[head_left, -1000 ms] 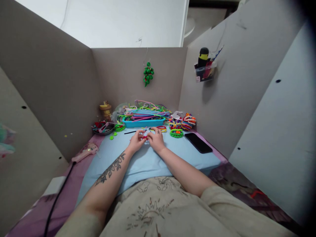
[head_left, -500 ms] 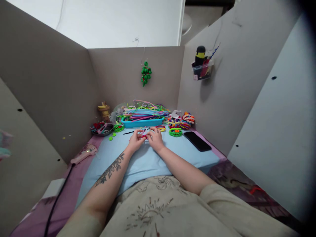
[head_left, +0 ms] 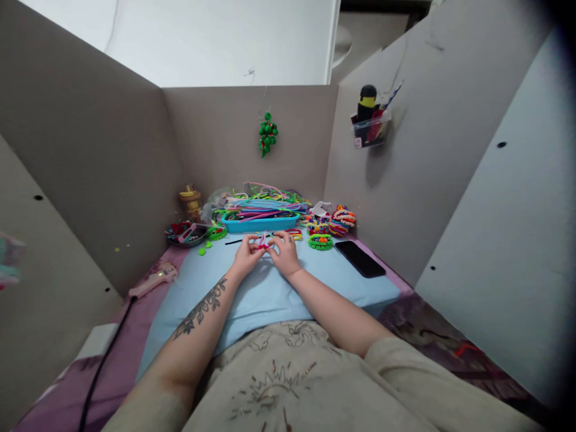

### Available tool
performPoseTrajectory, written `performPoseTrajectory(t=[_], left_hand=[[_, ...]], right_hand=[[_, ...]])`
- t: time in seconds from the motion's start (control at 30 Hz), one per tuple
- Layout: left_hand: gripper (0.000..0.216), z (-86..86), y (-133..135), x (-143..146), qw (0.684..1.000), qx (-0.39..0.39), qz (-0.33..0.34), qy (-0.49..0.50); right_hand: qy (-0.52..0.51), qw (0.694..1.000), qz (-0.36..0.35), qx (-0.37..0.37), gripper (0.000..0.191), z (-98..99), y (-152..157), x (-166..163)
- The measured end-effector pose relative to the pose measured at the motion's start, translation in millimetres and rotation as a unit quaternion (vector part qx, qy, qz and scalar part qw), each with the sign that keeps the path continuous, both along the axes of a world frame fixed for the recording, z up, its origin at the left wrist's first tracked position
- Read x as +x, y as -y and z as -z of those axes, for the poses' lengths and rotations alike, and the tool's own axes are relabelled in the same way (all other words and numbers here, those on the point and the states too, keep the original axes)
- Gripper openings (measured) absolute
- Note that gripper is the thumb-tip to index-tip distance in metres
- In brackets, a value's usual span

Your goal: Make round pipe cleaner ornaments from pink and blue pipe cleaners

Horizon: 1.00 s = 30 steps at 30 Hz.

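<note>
Between my fingertips is a small piece of pink pipe cleaner [head_left: 263, 246], with lighter pink strands standing up from it. My left hand [head_left: 247, 254] pinches it from the left, and my right hand [head_left: 283, 253] pinches it from the right. Both hands are closed just above the light blue cloth [head_left: 265, 300]. Fingers cover part of the piece, so its full shape is hidden. Behind the hands lie a thin black stick [head_left: 233, 242] and scissors with red and yellow handles [head_left: 294, 234].
A blue tray [head_left: 261, 225] heaped with pipe cleaners stands at the back. Green fuzzy rings [head_left: 320, 242] and a phone [head_left: 360, 258] lie to the right. A pink glue gun [head_left: 155, 281] with a black cord rests left. Grey panels [head_left: 252, 150] enclose the table.
Both hands stay in nearly the same place. The fingers have shifted slightly around the pink piece, and its upright light pink strands show more clearly now. The view has moved very slightly.
</note>
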<state>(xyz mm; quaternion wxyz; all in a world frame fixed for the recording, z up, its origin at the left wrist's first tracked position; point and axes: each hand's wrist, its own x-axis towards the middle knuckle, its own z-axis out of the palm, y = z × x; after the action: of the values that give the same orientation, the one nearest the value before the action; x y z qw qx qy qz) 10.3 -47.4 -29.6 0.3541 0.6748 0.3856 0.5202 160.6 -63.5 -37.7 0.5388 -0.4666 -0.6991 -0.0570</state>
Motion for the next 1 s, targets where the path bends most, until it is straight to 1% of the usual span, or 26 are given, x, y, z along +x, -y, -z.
performPoseTrajectory(t=[0.17,0.37,0.53,0.63,0.77,1.0], left_hand=[[0.041,0.8,-0.1,-0.9,0.999,0.014,0.040,-0.018],[0.040,1.0,0.3,-1.9,0.998,0.026,0.052,-0.034],[0.037,-1.6,3.9,-2.1,0.997,0.039,0.041,-0.045],[0.038,-2.5,5.0,-2.3,0.998,0.040,0.029,-0.049],[0.037,-2.5,4.1,-2.4,0.997,0.042,0.037,-0.051],[0.040,-1.3,2.3,-2.1,0.999,0.027,0.028,-0.026]], right_hand=[[-0.013,1.000,0.000,-0.002,0.007,1.4,-1.7,0.5],[-0.001,1.000,0.000,-0.014,0.006,1.9,-1.4,1.2],[0.007,1.000,0.014,-0.013,0.006,1.0,-1.1,2.1],[0.026,0.999,0.017,-0.026,0.008,0.1,-0.3,2.5],[0.041,0.998,0.021,-0.039,0.009,-0.6,1.7,1.2],[0.064,0.998,0.024,-0.012,0.010,-1.6,3.6,0.2]])
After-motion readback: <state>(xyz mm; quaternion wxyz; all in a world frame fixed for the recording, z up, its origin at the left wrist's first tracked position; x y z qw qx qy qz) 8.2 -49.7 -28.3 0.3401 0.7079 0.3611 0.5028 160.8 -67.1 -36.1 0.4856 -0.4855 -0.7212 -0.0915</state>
